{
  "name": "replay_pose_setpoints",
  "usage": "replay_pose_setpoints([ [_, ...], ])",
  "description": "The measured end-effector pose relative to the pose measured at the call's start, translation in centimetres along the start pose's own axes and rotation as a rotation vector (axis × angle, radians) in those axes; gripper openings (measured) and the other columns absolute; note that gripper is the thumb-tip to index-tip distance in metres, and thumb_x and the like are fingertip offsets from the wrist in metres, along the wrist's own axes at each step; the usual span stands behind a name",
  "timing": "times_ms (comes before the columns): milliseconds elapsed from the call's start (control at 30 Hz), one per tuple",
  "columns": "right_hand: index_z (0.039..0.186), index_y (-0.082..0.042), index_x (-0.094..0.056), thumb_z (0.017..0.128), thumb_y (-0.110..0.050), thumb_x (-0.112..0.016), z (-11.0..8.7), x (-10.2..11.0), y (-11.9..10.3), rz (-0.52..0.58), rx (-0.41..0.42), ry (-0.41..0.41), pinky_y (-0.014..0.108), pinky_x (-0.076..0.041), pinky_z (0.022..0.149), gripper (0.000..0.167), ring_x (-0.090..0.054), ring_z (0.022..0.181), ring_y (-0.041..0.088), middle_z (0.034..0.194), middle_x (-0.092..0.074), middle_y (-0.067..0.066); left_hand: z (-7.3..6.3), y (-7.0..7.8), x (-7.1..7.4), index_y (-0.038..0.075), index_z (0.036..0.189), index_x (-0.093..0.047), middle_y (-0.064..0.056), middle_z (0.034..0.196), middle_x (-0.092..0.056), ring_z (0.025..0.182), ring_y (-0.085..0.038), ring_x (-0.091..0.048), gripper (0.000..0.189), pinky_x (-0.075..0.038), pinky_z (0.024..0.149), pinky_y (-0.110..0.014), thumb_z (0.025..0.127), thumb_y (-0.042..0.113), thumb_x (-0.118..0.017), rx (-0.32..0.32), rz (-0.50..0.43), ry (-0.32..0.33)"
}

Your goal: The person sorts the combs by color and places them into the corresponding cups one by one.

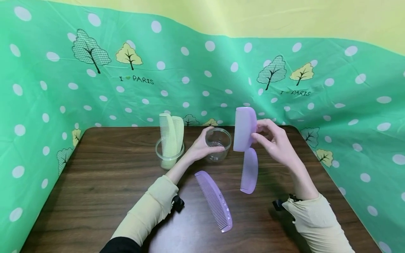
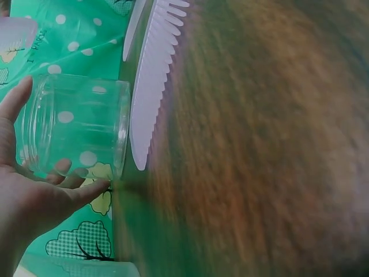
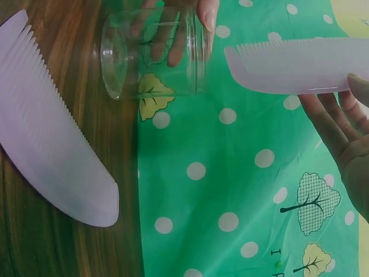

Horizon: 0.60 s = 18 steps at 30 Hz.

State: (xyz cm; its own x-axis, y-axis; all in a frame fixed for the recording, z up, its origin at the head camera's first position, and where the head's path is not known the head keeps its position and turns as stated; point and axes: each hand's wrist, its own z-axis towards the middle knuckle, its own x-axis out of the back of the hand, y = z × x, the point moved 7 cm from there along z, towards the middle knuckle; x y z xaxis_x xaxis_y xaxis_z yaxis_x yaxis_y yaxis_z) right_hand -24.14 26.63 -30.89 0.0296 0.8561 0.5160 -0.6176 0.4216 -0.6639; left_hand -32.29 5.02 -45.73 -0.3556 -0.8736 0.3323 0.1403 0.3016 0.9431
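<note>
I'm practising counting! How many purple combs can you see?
3: one comb in the right hand, a second comb on the table just below it in the head view, and a third comb there, lower left. None seem hidden.

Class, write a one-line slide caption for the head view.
Left hand grips a clear jar while the right hand holds up a purple comb beside it.

Dotted green cloth (image 1: pixel 196 82) behind brown table (image 1: pixel 95 182)

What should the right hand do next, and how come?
Probably move the raised purple comb over the empty jar and lower it in. The right hand holds it beside that jar, the left hand grips the jar, and pale green combs stand in the other jar.
</note>
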Motion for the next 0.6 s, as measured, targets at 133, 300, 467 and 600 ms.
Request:
replay_pose_setpoints([
  [133, 0.124, 0.006, -0.06, 0.092, 0.015, -0.065, 0.4, -0.2, 0.1, 0.064, -0.003, 0.006, 0.02, -0.06, 0.07, 0.033, -0.067, 0.086, 0.009, 0.102, -0.065, -0.003, -0.3, 0.0, 0.1, 0.031, 0.159, -0.027, -0.006, 0.162, -0.041, 0.15, -0.031, -0.04, 0.104, -0.036, 0.12, -0.055, 0.077, 0.048, -0.088, 0.003, 0.006, -0.011],
  [300, 0.123, 0.009, -0.057, 0.095, 0.011, -0.063, 1.0, -0.5, 0.5, 0.147, -0.027, 0.035, 0.024, -0.062, 0.071, 0.029, -0.067, 0.09, 0.009, 0.103, -0.062, 0.001, -0.7, -0.1, 0.3, 0.032, 0.158, -0.028, -0.006, 0.16, -0.044, 0.148, -0.032, -0.042, 0.101, -0.037, 0.119, -0.054, 0.077, 0.047, -0.088, -0.005, 0.007, -0.022],
  [467, 0.122, 0.011, -0.056, 0.096, 0.009, -0.063, 1.4, -1.0, 1.2, 0.216, -0.061, 0.09, 0.028, -0.063, 0.069, 0.027, -0.068, 0.09, 0.009, 0.099, -0.062, 0.002, -1.0, -0.3, 0.5, 0.034, 0.156, -0.03, -0.01, 0.161, -0.044, 0.148, -0.032, -0.042, 0.099, -0.036, 0.12, -0.054, 0.077, 0.045, -0.089, -0.018, 0.0, -0.029],
  [600, 0.123, 0.011, -0.056, 0.096, 0.008, -0.064, 1.8, -1.4, 1.8, 0.245, -0.075, 0.124, 0.027, -0.062, 0.068, 0.028, -0.069, 0.087, 0.01, 0.096, -0.065, 0.002, -1.2, -0.4, 0.5, 0.032, 0.157, -0.029, -0.008, 0.161, -0.044, 0.149, -0.031, -0.041, 0.1, -0.035, 0.12, -0.055, 0.077, 0.046, -0.088, -0.02, 0.011, -0.031],
])
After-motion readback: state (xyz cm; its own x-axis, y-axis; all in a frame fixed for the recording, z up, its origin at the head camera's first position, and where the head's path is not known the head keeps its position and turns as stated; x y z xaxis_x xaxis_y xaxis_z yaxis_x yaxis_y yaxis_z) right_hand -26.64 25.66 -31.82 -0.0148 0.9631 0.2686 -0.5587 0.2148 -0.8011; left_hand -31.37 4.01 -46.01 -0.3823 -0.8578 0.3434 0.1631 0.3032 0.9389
